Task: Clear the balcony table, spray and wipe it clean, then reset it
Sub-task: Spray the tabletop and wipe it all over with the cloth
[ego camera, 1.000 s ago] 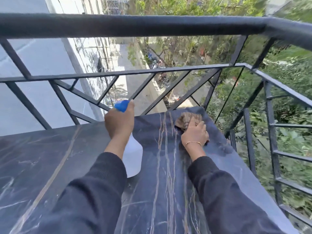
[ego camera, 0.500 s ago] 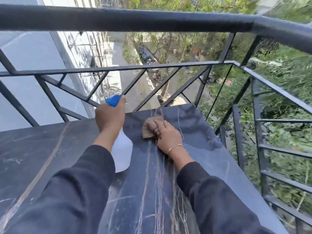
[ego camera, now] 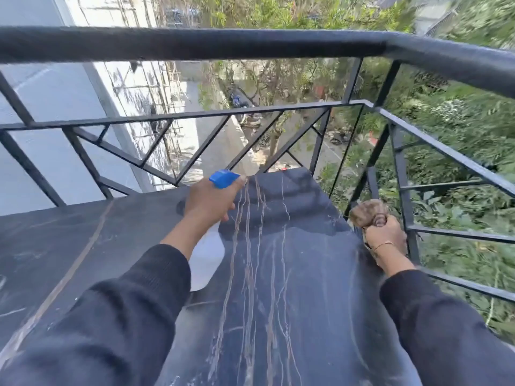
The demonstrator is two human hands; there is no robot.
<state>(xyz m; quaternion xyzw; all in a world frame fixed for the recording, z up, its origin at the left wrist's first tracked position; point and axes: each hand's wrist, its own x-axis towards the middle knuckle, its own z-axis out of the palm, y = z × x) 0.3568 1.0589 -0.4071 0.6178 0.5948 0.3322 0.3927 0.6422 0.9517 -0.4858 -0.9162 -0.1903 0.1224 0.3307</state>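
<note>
My left hand (ego camera: 207,200) grips the spray bottle (ego camera: 206,254) aimed at the desk (ego camera: 278,274); right hand (ego camera: 386,235) clutches the cloth (ego camera: 367,213) aside, probably clearing the spray path.

Dark marble-look desk (ego camera: 292,274) with pale vertical veins, surface bare; white spray bottle (ego camera: 207,260) with blue trigger head held tilted above it in left hand (ego camera: 209,201); brown cloth (ego camera: 367,213) bunched in right hand (ego camera: 386,235) at the desk's right edge.

Black metal railing (ego camera: 250,43), sunlit trees (ego camera: 459,129) and pale building wall (ego camera: 55,101) beyond.
</note>
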